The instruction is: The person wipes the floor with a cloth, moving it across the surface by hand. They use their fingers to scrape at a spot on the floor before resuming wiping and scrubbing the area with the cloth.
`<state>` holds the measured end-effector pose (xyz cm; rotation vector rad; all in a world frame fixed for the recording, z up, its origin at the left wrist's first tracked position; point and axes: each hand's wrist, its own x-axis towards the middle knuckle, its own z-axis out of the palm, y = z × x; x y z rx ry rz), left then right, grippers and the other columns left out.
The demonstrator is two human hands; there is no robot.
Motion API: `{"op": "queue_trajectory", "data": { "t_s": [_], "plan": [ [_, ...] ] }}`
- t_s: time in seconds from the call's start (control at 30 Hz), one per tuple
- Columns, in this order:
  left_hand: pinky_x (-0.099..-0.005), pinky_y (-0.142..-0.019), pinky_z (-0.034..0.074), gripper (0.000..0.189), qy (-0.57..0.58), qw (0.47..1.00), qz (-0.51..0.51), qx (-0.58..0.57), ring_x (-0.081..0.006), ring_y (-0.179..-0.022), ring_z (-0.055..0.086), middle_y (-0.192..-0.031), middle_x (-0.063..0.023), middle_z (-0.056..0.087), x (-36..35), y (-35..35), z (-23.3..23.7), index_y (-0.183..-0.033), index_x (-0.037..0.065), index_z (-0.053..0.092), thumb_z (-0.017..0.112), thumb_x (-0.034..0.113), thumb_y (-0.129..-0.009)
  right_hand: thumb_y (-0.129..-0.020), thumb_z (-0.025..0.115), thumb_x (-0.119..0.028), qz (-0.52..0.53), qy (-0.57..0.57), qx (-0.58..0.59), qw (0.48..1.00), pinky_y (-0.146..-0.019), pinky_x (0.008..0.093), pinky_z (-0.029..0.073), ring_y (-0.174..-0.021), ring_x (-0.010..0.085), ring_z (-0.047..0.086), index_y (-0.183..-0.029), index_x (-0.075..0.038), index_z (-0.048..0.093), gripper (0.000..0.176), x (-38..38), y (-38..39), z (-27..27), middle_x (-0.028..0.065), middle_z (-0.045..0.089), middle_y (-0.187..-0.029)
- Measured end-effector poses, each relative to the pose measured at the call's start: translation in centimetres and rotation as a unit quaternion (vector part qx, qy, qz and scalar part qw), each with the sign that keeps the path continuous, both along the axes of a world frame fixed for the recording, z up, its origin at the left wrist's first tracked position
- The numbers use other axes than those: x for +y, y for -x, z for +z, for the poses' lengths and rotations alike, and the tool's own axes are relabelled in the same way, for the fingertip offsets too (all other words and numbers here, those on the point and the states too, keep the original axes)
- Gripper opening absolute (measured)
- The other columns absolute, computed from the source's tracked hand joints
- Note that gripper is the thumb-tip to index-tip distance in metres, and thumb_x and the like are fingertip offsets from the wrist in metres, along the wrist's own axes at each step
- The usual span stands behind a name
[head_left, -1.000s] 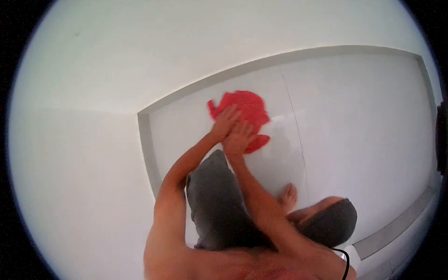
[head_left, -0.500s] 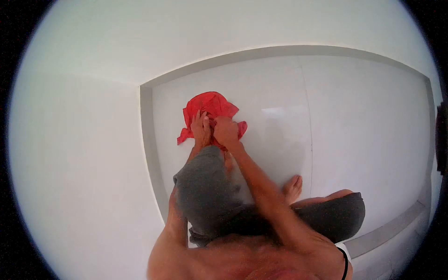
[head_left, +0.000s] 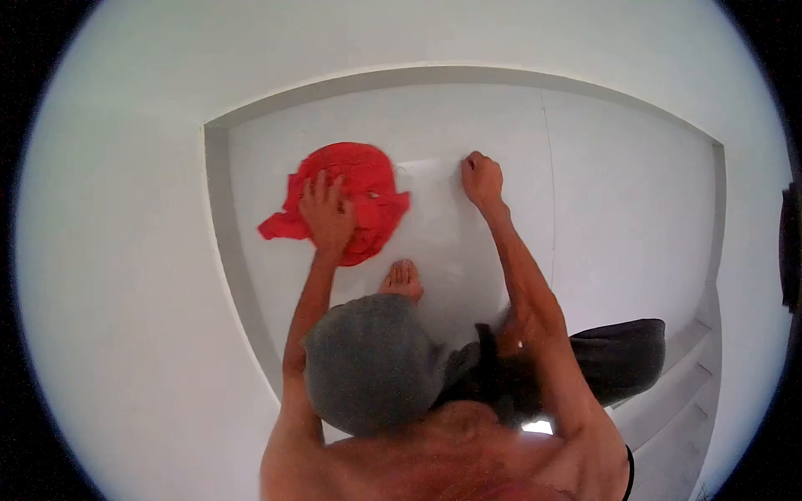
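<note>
Left hand lay spread flat, fingers wide, pressing on the red cloth rather than gripping it; the cloth was bunched on the glossy white floor, near the grey border strip at the foot of the wall, with one loose corner trailing toward that strip; right hand rested well apart from the cloth, fingers curled narrow against the floor, holding nothing that could be seen, and appeared to carry part of the body's weight; the person crouched low, one knee in grey fabric raised between the arms, a bare foot planted just below the cloth. Judged hazards: the sheen of the floor suggested a slick surface, though whether it was wet could not be told, so the bracing hand or the bare foot might slide and pitch the crouched body forward; the cloth, pinned only by a flat palm, might ride out from under the hand or fold upon itself under a hard push; the trailing corner might drag against the border strip; weight borne on curled fingers might strain that wrist.
</note>
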<state>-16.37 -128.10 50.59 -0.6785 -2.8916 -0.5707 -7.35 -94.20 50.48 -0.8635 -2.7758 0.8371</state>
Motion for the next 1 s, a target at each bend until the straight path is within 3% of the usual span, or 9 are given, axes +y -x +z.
{"op": "queue_trajectory", "data": {
  "t_s": [0.13,0.27,0.37,0.5,0.6,0.73,0.87,0.97,1.0],
  "plan": [
    [-0.0595,-0.118,0.029,0.05,-0.044,0.997,0.043,0.037,-0.0431,-0.145,0.039,-0.158,-0.0101,0.048,-6.1,0.0,0.1,-0.14,0.017,0.064,0.062,0.019,-0.09,-0.097,0.061,-0.018,0.035,-0.073,-0.034,0.996,-0.069,0.0522,0.052,-0.077,0.0432,0.067,-0.085,0.001,0.059,0.023,-0.1,2.4,1.5,0.0216,0.068,-0.079],
    [-0.0584,-0.117,0.03,0.048,-0.066,0.994,0.074,0.039,-0.0421,-0.144,0.04,-0.156,-0.0094,0.051,-7.3,-0.4,-0.1,-0.139,0.015,0.065,0.061,0.019,-0.091,-0.097,0.061,-0.018,0.095,-0.146,-0.136,0.975,-0.073,0.0512,0.058,-0.083,0.0408,0.071,-0.094,-0.002,0.062,0.016,-0.2,4.6,1.9,0.0191,0.072,-0.09],
    [-0.0582,-0.117,0.03,0.047,-0.079,0.993,0.078,0.038,-0.0411,-0.144,0.042,-0.154,-0.0091,0.053,-8.0,0.6,-0.5,-0.138,0.015,0.065,0.061,0.02,-0.092,-0.096,0.062,-0.017,0.07,-0.159,-0.139,0.975,-0.073,0.0508,0.058,-0.083,0.0402,0.071,-0.096,-0.002,0.061,0.015,-0.1,5.3,1.9,0.0196,0.072,-0.091],
    [-0.058,-0.117,0.031,0.046,-0.098,0.992,0.072,0.029,-0.0408,-0.144,0.043,-0.153,-0.0087,0.054,-8.0,1.2,0.3,-0.137,0.014,0.066,0.061,0.02,-0.091,-0.095,0.062,-0.016,0.161,-0.196,-0.154,0.955,-0.071,0.051,0.058,-0.083,0.0393,0.071,-0.099,-0.003,0.061,0.013,-0.3,4.1,2.1,0.02,0.072,-0.09],
    [-0.0585,-0.116,0.031,0.046,-0.085,0.993,0.077,0.017,-0.0413,-0.143,0.043,-0.153,-0.0091,0.055,-8.7,1.1,0.5,-0.137,0.013,0.066,0.061,0.02,-0.091,-0.093,0.062,-0.012,0.02,-0.149,-0.156,0.976,-0.07,0.0506,0.058,-0.083,0.0383,0.072,-0.098,-0.004,0.06,0.01,0.4,4.5,2.0,0.0196,0.071,-0.089],
    [-0.0592,-0.116,0.031,0.045,-0.077,0.994,0.072,0.016,-0.042,-0.143,0.043,-0.153,-0.0098,0.055,-9.2,1.1,0.7,-0.137,0.012,0.066,0.061,0.02,-0.093,-0.095,0.062,-0.018,0.188,-0.168,-0.099,0.963,-0.068,0.0528,0.056,-0.079,0.0418,0.071,-0.096,-0.002,0.059,0.016,-1.6,4.0,2.1,0.0198,0.07,-0.081],
    [-0.0587,-0.117,0.03,0.044,-0.081,0.994,0.074,0.024,-0.0421,-0.142,0.044,-0.152,-0.0102,0.055,-9.3,1.1,0.8,-0.136,0.012,0.066,0.06,0.02,-0.093,-0.097,0.062,-0.017,-0.037,-0.085,-0.137,0.986,-0.064,0.0474,0.051,-0.074,0.04,0.065,-0.084,-0.003,0.053,0.021,-0.3,4.9,2.0,0.0181,0.066,-0.08],
    [-0.0575,-0.117,0.031,0.043,-0.079,0.994,0.079,0.016,-0.0418,-0.142,0.044,-0.152,-0.0099,0.055,-8.9,0.7,0.5,-0.135,0.012,0.067,0.06,0.019,-0.093,-0.097,0.062,-0.018,0.209,-0.16,-0.057,0.963,-0.064,0.0466,0.051,-0.074,0.0387,0.066,-0.082,-0.002,0.054,0.024,-2.8,4.3,1.5,0.0174,0.069,-0.08],
    [-0.0571,-0.117,0.031,0.043,-0.08,0.993,0.08,0.017,-0.0418,-0.142,0.045,-0.152,-0.0098,0.055,-8.8,0.7,0.5,-0.135,0.012,0.067,0.06,0.019,-0.093,-0.096,0.062,-0.019,0.185,-0.148,-0.075,0.969,-0.066,0.0495,0.051,-0.076,0.041,0.067,-0.083,-0.001,0.055,0.023,-3.5,5.1,2.2,0.0192,0.068,-0.077]
  ]
}}
